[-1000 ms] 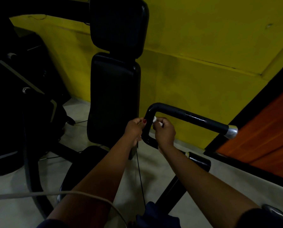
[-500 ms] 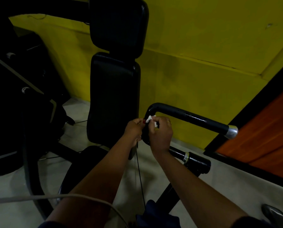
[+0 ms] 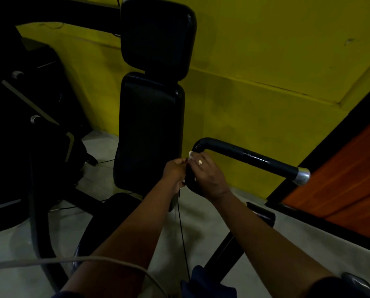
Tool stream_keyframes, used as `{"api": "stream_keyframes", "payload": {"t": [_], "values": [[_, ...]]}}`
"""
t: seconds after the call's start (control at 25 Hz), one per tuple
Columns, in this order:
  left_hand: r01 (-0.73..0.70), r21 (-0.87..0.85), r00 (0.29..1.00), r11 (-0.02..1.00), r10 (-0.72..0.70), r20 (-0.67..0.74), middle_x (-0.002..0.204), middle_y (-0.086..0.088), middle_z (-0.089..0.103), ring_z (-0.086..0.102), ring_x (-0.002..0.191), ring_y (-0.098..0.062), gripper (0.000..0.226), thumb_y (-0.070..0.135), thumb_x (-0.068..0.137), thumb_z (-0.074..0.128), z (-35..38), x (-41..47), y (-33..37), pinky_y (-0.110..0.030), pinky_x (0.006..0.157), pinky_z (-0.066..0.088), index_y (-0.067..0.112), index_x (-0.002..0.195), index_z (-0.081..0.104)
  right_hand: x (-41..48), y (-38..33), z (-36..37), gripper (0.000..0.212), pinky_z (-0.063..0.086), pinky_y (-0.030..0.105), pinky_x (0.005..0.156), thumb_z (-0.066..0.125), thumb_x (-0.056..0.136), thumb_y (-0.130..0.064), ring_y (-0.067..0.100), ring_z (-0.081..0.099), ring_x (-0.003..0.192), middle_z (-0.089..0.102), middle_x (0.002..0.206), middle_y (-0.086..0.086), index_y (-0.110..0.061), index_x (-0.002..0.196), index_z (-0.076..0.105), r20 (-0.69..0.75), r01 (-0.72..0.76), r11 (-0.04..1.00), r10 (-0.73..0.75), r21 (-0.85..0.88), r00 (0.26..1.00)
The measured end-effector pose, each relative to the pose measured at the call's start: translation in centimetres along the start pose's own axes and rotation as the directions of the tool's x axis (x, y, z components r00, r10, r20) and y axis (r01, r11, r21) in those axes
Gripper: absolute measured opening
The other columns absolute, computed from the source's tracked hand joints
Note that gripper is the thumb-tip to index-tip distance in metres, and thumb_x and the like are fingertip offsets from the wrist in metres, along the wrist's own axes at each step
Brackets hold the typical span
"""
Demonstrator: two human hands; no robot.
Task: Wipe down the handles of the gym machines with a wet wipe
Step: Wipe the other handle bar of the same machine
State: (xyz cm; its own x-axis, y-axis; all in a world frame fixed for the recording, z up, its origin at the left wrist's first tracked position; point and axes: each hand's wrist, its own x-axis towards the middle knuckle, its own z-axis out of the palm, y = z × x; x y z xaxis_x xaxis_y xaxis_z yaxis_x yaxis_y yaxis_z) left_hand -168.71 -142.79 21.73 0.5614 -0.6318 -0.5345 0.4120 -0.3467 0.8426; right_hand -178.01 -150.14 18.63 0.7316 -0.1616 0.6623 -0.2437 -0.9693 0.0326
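Handle point(image 3: 250, 159) sits right of centre in our head view. It is a black bar that rises from low down, turns at a rounded corner and runs off to the right, ending in a silver cap point(image 3: 302, 176). Our right hand point(image 3: 207, 177) grasps the upright part just under the bend, with its fingers curled over the bar from the right and a ring point(image 3: 200, 162) showing on one finger. The wipe point(image 3: 190, 154) lies under those fingers against the bar. Only a small white edge of it peeks out at the fingertips, just below the corner. Our left hand point(image 3: 175, 171) comes in from the left onto the same stretch of bar, and its fingertips meet those of the right hand. Its fingers are bent, but the light is dim. We cannot tell whether they grip the bar, pinch the wipe or merely rest there.

Behind the hands a tall black back pad point(image 3: 149, 130) stands upright, with a head pad point(image 3: 158, 33) above it. A yellow wall point(image 3: 265, 61) runs behind both, and an orange door point(image 3: 341, 179) in a black frame fills the right edge. The floor point(image 3: 106, 143) is pale grey. A thin black cable point(image 3: 183, 233) hangs down between our forearms. A pale cord point(image 3: 72, 259) crosses our left forearm near the bottom. Dark machines point(image 3: 18, 125) crowd the left side.
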Motion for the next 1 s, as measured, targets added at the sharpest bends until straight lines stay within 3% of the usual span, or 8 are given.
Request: {"api": "stream_keyframes", "payload": {"t": [0.08, 0.2, 0.32, 0.4, 0.52, 0.68, 0.84, 1.0], "values": [[-0.068, -0.019, 0.998, 0.997, 0.068, 0.0, 0.113, -0.013, 0.066, 0.065, 0.086, -0.017, 0.033, 0.006, 0.099, 0.046, -0.1, -0.1, 0.2, -0.029, 0.065, 0.056, 0.012, 0.13, 0.058, 0.2, 0.5, -0.6, 0.03, 0.049, 0.04, 0.089, 0.062, 0.083, -0.01, 0.036, 0.055, 0.101, 0.065, 0.11, 0.024, 0.009, 0.105, 0.066, 0.03, 0.091, 0.996, -0.09, -0.022, 0.995], [-0.204, 0.07, 0.978, 0.976, 0.2, 0.059, 0.126, -0.013, 0.063, 0.062, 0.112, -0.024, 0.043, -0.007, 0.094, 0.05, -0.3, 0.1, 0.3, -0.028, 0.08, 0.054, 0.009, 0.133, 0.054, 1.4, 0.7, -1.7, 0.033, 0.052, 0.041, 0.082, 0.05, 0.088, -0.008, 0.032, 0.045, 0.101, 0.065, 0.111, 0.024, 0.011, 0.11, 0.065, -0.093, -0.12, 0.991, 0.115, -0.054, 0.989], [-0.319, 0.299, 0.948, 0.9, 0.31, 0.077, 0.117, -0.01, 0.067, 0.063, 0.108, -0.024, 0.041, -0.002, 0.091, 0.056, -0.4, 0.6, 0.3, -0.035, 0.089, 0.053, 0.016, 0.127, 0.062, 1.4, -0.2, -0.8, 0.037, 0.046, 0.042, 0.088, 0.062, 0.081, -0.009, 0.036, 0.05, 0.101, 0.062, 0.117, 0.029, 0.013, 0.112, 0.063, 0.058, -0.025, 0.994, 0.032, -0.11, 0.998], [-0.354, 0.504, 0.926, 0.788, 0.37, 0.072, 0.111, -0.007, 0.068, 0.063, 0.103, -0.019, 0.036, 0.004, 0.091, 0.055, -0.4, 0.5, 0.7, -0.023, 0.081, 0.049, 0.017, 0.122, 0.065, 2.1, 0.5, -1.1, 0.034, 0.038, 0.04, 0.092, 0.057, 0.082, -0.007, 0.038, 0.059, 0.097, 0.063, 0.112, 0.029, 0.013, 0.109, 0.063, 0.144, 0.079, 0.981, -0.054, -0.174, 0.988], [-0.374, 0.629, 0.906, 0.681, 0.412, 0.093, 0.105, -0.009, 0.068, 0.063, 0.093, -0.017, 0.029, 0.006, 0.09, 0.055, -0.3, 0.6, 1.4, -0.015, 0.068, 0.04, 0.013, 0.116, 0.066, 3.9, 0.4, -2.5, 0.027, 0.037, 0.038, 0.082, 0.051, 0.083, -0.004, 0.034, 0.061, 0.087, 0.066, 0.098, 0.025, 0.011, 0.099, 0.068, 0.124, -0.086, 0.956, 0.124, -0.279, 0.984], [-0.296, 0.796, 0.929, 0.528, 0.353, 0.111, 0.111, -0.013, 0.066, 0.059, 0.088, -0.021, 0.021, 0.012, 0.095, 0.048, 0.0, 1.4, 2.1, -0.022, 0.067, 0.038, 0.01, 0.111, 0.063, 4.6, 0.5, -1.7, 0.003, 0.042, 0.038, 0.069, 0.06, 0.077, 0.001, 0.031, 0.056, 0.076, 0.06, 0.077, 0.018, 0.003, 0.077, 0.063, 0.331, 0.186, 0.942, -0.087, -0.281, 0.94], [-0.348, 0.701, 0.924, 0.623, 0.354, 0.144, 0.105, -0.016, 0.067, 0.064, 0.097, -0.027, 0.035, 0.018, 0.083, 0.072, -0.1, 1.3, 2.4, -0.027, 0.073, 0.048, 0.007, 0.116, 0.065, 5.8, 2.1, -4.7, 0.018, 0.031, 0.037, 0.067, 0.047, 0.072, 0.005, 0.026, 0.055, 0.059, 0.056, 0.061, 0.014, -0.001, 0.062, 0.061, 0.14, -0.103, 0.938, 0.156, -0.33, 0.978], [-0.318, 0.732, 0.933, 0.603, 0.335, 0.129, 0.105, -0.017, 0.067, 0.063, 0.097, -0.03, 0.028, 0.016, 0.087, 0.065, 0.1, 1.1, 2.7, -0.031, 0.073, 0.05, 0.006, 0.113, 0.066, 6.1, 2.1, -3.9, 0.009, 0.036, 0.037, 0.07, 0.06, 0.072, -0.001, 0.026, 0.055, 0.065, 0.057, 0.064, 0.012, -0.001, 0.063, 0.062, 0.274, 0.205, 0.924, -0.116, -0.323, 0.955]]}}
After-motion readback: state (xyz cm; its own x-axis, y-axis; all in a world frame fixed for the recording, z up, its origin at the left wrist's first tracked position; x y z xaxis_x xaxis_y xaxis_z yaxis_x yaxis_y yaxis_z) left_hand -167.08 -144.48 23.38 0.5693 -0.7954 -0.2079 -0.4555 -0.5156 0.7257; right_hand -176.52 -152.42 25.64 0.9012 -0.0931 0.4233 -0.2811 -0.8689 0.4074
